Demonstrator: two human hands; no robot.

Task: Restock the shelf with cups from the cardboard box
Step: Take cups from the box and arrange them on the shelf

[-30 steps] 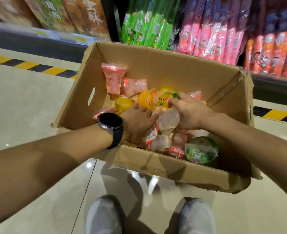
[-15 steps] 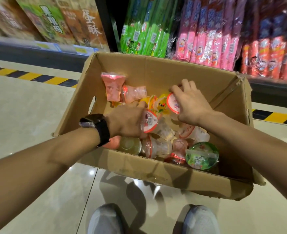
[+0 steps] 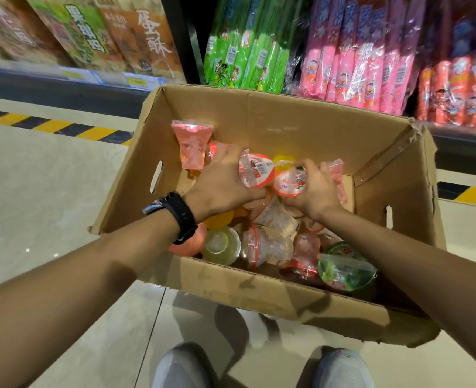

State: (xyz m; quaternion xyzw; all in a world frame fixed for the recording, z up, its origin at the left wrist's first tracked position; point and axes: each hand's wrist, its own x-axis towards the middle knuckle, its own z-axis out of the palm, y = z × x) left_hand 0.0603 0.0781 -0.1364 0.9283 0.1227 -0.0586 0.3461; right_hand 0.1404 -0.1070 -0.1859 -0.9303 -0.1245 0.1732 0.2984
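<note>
Stands over an open cardboard box (image 3: 259,295) on the floor (image 3: 49,191), both arms reaching down into it. Grips in the left hand (image 3: 222,183) a clear cup with a red-and-white lid (image 3: 256,170), fingers curled round its body. Clasps under the curled fingers of the right hand (image 3: 315,191) a second red-lidded cup (image 3: 288,183), just beside the first, lids nearly touching, above the middle of the box. Wears a black watch (image 3: 175,211) on the left wrist.

Beneath the hands, a loose heap of more cups on their sides: a pale yellowish cup (image 3: 221,245) and a clear red-rimmed cup (image 3: 262,247) against the near wall, a green cup (image 3: 346,268) in the near right corner. Against the left wall, toward the far corner, a pink cup (image 3: 193,144) with its wide lid up. Behind the held pair, a yellow cup (image 3: 283,161), mostly hidden.

Past the far wall of the box, the shelf (image 3: 63,74), with green packs (image 3: 242,51), pink packs (image 3: 357,65) and red packs (image 3: 461,88) side by side, and blurred brown and green cartons (image 3: 91,32) further left. Along the shelf foot, a yellow-and-black stripe (image 3: 54,126). Just short of the near wall, grey shoes (image 3: 183,365) on the floor.
</note>
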